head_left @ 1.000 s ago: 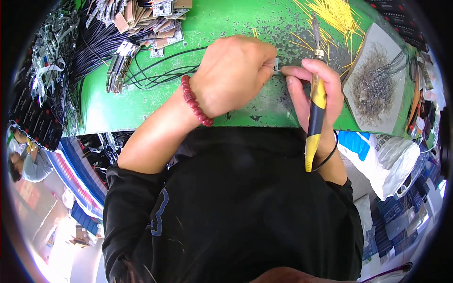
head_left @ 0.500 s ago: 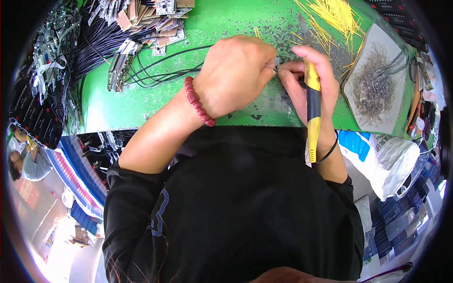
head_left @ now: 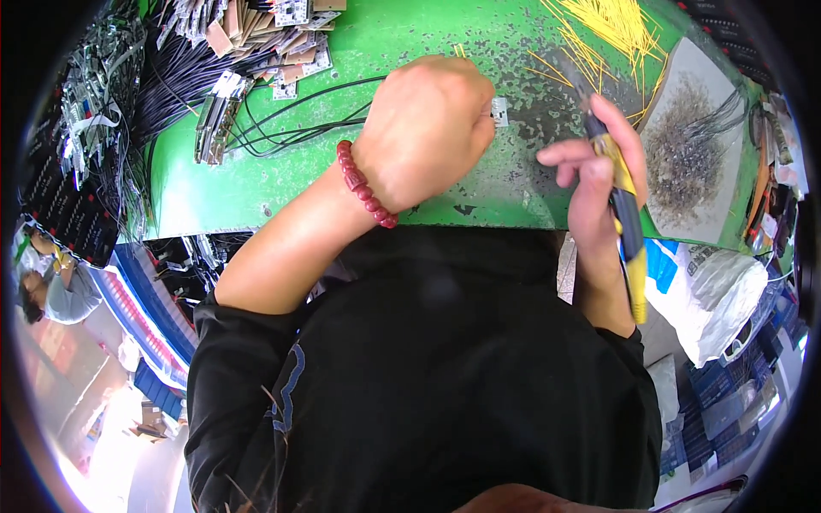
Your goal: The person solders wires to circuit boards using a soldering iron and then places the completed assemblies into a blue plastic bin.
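My left hand (head_left: 432, 128), a red bead bracelet at its wrist, is closed over the green table, back upward. A small white circuit board (head_left: 499, 112) pokes out past its fingertips, and the grip itself is hidden beneath the hand. Black cables (head_left: 295, 141) run leftward from under this hand. To the right, my right hand (head_left: 599, 171) holds a soldering iron (head_left: 629, 227) by its yellow and black handle. Its grey metal end points up and away, blurred. The thumb and some fingers of that hand stand away from the handle, apart from the board.
Circuit boards with black cables (head_left: 278, 43) are heaped at the far left, near a metallic stack (head_left: 221, 120). Yellow wires (head_left: 616, 34) lie at the far right. Dark grey residue covers a pale board (head_left: 710, 201). White plastic bags (head_left: 718, 299) sit below the right edge.
My right hand has drawn back to the right, away from the left fingertips, with the soldering iron in it. The small board now shows more clearly. My left hand has barely moved.
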Available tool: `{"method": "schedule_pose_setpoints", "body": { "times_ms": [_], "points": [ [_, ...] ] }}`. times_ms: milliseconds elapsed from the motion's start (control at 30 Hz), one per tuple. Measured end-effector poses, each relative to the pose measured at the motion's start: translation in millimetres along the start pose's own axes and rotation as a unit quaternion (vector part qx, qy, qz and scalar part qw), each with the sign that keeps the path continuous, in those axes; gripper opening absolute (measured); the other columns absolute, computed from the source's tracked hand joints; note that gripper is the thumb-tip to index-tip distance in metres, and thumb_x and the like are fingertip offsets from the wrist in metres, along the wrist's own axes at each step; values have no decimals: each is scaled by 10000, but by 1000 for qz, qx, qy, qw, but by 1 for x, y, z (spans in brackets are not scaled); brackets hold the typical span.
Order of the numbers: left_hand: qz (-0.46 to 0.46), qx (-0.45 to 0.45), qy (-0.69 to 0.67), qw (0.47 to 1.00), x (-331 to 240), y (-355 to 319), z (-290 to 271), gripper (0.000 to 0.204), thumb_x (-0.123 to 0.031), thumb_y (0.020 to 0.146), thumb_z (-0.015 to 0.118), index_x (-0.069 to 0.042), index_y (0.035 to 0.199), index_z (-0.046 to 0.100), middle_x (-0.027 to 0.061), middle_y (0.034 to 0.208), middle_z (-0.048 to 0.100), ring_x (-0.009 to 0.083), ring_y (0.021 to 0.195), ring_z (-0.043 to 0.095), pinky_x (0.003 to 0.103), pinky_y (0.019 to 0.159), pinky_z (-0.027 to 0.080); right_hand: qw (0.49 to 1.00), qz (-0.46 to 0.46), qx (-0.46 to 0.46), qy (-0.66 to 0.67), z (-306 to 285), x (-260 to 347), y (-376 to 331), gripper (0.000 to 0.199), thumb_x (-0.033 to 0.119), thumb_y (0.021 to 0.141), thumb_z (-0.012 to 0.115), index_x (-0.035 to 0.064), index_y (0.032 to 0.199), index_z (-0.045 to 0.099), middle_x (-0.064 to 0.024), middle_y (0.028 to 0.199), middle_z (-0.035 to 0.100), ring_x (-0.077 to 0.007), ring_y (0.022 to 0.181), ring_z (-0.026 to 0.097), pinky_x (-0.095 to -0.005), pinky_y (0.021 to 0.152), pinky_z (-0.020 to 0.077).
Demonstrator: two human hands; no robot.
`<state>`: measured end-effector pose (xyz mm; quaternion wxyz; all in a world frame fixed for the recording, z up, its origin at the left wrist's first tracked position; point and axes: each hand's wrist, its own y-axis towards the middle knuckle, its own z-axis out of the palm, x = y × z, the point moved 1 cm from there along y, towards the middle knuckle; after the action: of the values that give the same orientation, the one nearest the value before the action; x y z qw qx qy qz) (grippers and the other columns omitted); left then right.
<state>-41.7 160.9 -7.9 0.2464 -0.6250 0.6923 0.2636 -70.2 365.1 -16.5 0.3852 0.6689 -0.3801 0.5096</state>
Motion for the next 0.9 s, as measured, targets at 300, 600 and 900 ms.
{"method": "schedule_pose_setpoints", "body": {
  "times_ms": [300, 600, 900],
  "points": [
    [8, -18, 28, 999, -2, 2, 3, 99, -52, 714, 654, -10, 660, 583, 119, 707, 606, 323, 716, 603, 406, 666, 494, 985, -8, -138, 103, -12, -17, -16, 378, 275, 856, 632, -66, 1017, 604, -99, 858, 632, -90, 626, 543, -221, 546, 431],
    [7, -17, 30, 999, -1, 3, 5, 100, -57, 711, 650, -14, 653, 581, 114, 698, 600, 318, 709, 598, 408, 656, 490, 994, -13, -66, 89, -12, -22, -16, 195, 110, 812, 664, 3, 906, 531, 2, 743, 500, -38, 619, 393, -199, 560, 293],
    [13, -27, 40, 999, -2, 3, 5, 106, -61, 709, 649, -17, 647, 576, 114, 693, 593, 321, 702, 596, 407, 640, 489, 993, -24, -60, 102, -13, -23, -16, 196, 100, 809, 671, 3, 908, 533, 0, 749, 502, -46, 628, 397, -207, 569, 301]
  ]
}}
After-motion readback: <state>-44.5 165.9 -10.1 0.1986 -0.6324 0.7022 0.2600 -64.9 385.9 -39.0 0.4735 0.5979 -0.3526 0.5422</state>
